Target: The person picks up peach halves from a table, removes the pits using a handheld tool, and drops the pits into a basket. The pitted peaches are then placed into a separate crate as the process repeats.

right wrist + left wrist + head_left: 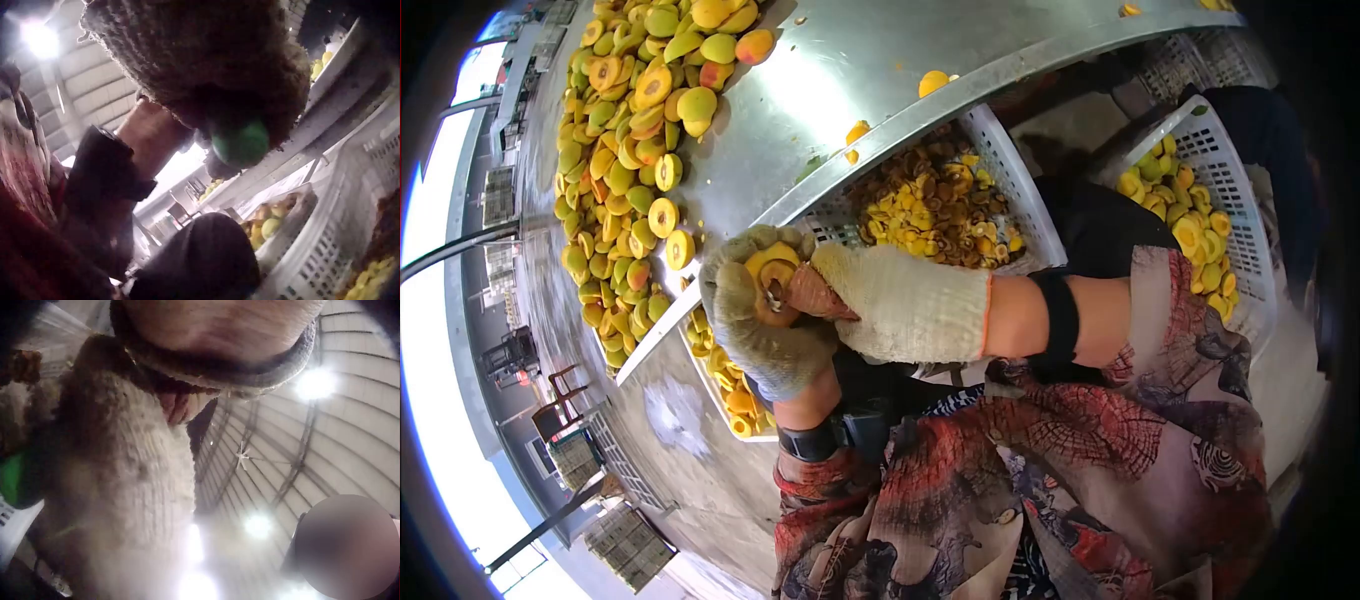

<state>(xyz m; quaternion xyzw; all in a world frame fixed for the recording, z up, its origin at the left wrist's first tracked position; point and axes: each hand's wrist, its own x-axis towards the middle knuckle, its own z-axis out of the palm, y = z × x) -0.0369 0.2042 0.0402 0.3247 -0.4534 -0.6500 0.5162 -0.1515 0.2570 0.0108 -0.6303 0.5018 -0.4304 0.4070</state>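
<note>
My left hand (750,310), in a soiled knit glove, cups a peach half (768,262) with its yellow cut face and brown centre turned up. My right hand (890,300), in a pale glove with an orange-edged cuff, comes across from the right and grips a small pitting tool. Its metal tip (776,292) is at the brown centre of the fruit, beside a bare thumb (820,292). In the right wrist view the tool's rounded green handle end (240,144) sticks out from under the glove. The rest of the tool is hidden in the grip.
Many peach halves (640,120) are heaped on the metal table (830,60). Below its raised edge stand a crate of pits and yellow scraps (940,210), a crate of cut fruit (1190,220) at right, and another crate of yellow pieces (735,395) at left.
</note>
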